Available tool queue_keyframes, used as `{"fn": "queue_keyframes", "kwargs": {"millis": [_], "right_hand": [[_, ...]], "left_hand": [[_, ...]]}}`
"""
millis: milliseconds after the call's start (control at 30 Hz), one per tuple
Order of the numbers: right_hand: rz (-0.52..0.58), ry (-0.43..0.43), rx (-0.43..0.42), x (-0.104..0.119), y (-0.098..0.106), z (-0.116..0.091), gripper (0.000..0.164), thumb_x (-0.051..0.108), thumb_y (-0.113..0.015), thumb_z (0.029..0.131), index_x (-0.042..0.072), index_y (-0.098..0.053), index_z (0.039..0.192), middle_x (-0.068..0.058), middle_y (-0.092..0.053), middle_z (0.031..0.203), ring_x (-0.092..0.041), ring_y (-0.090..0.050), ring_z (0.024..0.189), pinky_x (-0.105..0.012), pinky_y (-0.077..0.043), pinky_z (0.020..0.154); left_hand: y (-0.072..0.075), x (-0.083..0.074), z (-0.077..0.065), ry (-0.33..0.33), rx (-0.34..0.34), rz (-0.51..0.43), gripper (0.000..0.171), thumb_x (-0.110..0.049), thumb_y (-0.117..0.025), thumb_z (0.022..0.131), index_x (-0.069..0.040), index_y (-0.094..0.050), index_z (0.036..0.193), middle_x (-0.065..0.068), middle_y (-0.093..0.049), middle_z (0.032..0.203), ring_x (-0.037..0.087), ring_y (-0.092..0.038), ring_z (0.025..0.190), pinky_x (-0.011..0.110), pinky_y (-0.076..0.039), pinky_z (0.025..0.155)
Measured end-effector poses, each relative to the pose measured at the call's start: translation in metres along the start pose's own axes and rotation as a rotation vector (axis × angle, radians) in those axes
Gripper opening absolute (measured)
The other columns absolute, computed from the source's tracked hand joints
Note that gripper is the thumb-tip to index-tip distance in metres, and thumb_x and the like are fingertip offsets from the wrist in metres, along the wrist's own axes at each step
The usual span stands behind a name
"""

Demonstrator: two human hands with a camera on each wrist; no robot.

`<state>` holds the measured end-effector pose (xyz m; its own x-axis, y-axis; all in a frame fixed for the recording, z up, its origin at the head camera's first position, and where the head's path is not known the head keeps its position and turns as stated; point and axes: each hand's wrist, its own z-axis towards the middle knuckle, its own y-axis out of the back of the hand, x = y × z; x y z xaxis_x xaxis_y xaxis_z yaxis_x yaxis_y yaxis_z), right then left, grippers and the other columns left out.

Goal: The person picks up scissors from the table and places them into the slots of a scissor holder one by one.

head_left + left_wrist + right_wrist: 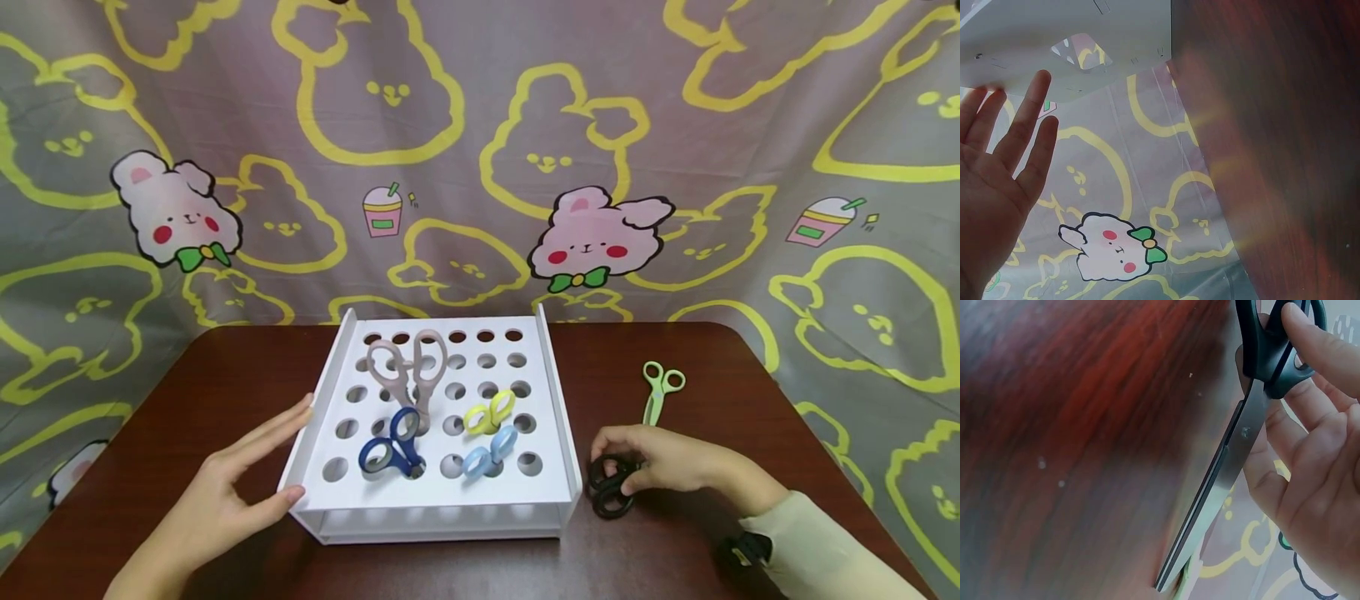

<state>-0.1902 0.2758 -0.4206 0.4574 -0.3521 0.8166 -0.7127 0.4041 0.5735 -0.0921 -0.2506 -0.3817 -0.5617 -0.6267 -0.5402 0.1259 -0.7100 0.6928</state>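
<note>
Black-handled scissors (611, 487) are pinched at the handles by my right hand (663, 460), right of the white rack. In the right wrist view their metal blades (1222, 475) lie together, pointing away from the palm. My left hand (225, 492) has its fingers spread, with fingertips at the left wall of the white rack (442, 496). The rack's top has rows of round holes. Standing in it, handles up, are beige scissors (411, 375), dark blue scissors (393, 450), yellow scissors (489, 414) and light blue scissors (489, 454). Their blades are mostly hidden below the board.
Light green scissors (660, 387) lie on the dark brown table (720, 358), beyond my right hand, their lower part hidden by it. A patterned curtain (465, 100) hangs behind the table's back edge.
</note>
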Motion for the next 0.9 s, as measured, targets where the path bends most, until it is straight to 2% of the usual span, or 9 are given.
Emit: {"fn": "queue_keyframes", "kwargs": {"millis": [167,400,567,900], "right_hand": [[-0.055,0.020,-0.022,0.000,0.001,-0.002,0.031,0.004,-0.073,0.083,0.015,-0.063,0.111,0.001,-0.066,0.092,-0.003,-0.059,0.090,-0.022,-0.049,0.079],[-0.044,0.040,-0.067,0.003,0.003,-0.005,0.022,0.007,-0.072,0.086,0.014,-0.067,0.106,-0.002,-0.069,0.094,0.000,-0.060,0.089,-0.023,-0.053,0.077],[-0.088,0.051,-0.127,0.006,0.004,-0.006,0.015,0.013,-0.071,0.088,0.014,-0.068,0.103,-0.002,-0.070,0.091,0.002,-0.058,0.086,-0.022,-0.051,0.073],[-0.111,0.113,-0.168,0.011,0.007,-0.007,0.015,0.008,-0.074,0.087,0.017,-0.070,0.099,-0.001,-0.070,0.087,0.001,-0.060,0.083,-0.023,-0.053,0.072]], "left_hand": [[0.000,0.000,0.000,-0.001,-0.005,-0.008,0.079,0.001,-0.087,0.066,-0.007,-0.057,0.139,0.008,-0.051,0.151,-0.004,-0.041,0.140,0.005,-0.030,0.108],[-0.001,0.001,0.002,-0.088,-0.037,-0.019,0.079,0.004,-0.086,0.063,-0.002,-0.058,0.137,0.012,-0.053,0.149,0.000,-0.044,0.140,0.008,-0.030,0.110],[-0.001,0.001,0.002,-0.104,-0.046,-0.014,0.079,0.003,-0.086,0.062,-0.002,-0.059,0.137,0.012,-0.053,0.148,0.001,-0.044,0.139,0.008,-0.031,0.110],[-0.001,-0.002,0.001,0.000,-0.014,-0.008,0.080,0.001,-0.087,0.065,-0.007,-0.058,0.139,0.008,-0.051,0.151,-0.004,-0.041,0.139,0.006,-0.030,0.109]]}}
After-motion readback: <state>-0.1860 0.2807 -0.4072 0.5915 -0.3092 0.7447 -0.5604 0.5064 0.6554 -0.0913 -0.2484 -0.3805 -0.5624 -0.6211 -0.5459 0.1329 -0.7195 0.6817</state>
